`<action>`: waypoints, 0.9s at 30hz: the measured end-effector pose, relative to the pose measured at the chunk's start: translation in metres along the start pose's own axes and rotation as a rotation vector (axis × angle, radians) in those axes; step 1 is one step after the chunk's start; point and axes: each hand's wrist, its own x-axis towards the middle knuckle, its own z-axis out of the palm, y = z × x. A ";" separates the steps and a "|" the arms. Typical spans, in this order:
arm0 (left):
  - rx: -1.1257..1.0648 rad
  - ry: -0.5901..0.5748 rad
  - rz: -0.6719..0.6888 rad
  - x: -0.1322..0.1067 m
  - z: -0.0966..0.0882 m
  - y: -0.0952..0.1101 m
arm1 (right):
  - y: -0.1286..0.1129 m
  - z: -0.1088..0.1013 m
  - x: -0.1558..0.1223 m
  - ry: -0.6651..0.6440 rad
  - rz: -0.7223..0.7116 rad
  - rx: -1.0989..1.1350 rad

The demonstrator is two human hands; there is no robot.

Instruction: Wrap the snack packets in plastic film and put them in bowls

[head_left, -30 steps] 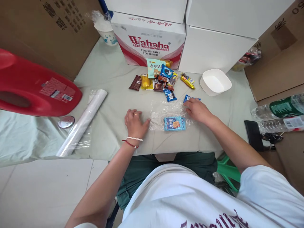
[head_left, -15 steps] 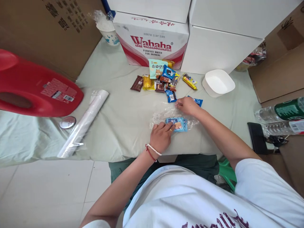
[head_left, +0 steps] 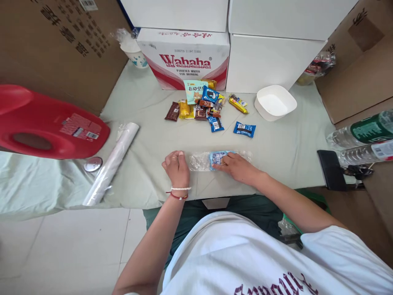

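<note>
A light blue snack packet point(head_left: 216, 159) lies in a folded strip of clear plastic film point(head_left: 199, 161) near the table's front edge. My right hand point(head_left: 241, 167) rests on the packet from the right, fingers stretched over it and pressing it down, covering part of it. Just beyond the film's left end is my left hand point(head_left: 175, 167), its fingers curled and pressed together; whether film is pinched in them cannot be made out. Behind the film are a dark blue snack packet point(head_left: 245, 129) and a pile of wrapped snacks point(head_left: 201, 111).
A white bowl point(head_left: 260, 107) stands at the back right, near white boxes point(head_left: 264, 61) and a Wahaha carton point(head_left: 187, 61). On the left are a roll of plastic film point(head_left: 112, 164) and a red jug point(head_left: 61, 143). Bottles point(head_left: 359, 133) and a black phone point(head_left: 331, 170) lie right.
My left hand has left the packet and moved left past the film's end. My right hand has come down onto the packet. The film, loose before, now lies folded in a narrower strip.
</note>
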 end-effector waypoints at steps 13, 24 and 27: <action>-0.041 -0.302 0.319 -0.042 0.032 0.067 | -0.007 0.006 -0.002 0.058 0.063 0.068; 0.345 -0.400 0.706 -0.079 0.036 0.054 | 0.019 0.035 -0.061 0.623 0.646 0.365; 0.379 -0.398 0.719 -0.081 0.037 0.055 | 0.021 0.037 -0.061 0.587 0.625 0.327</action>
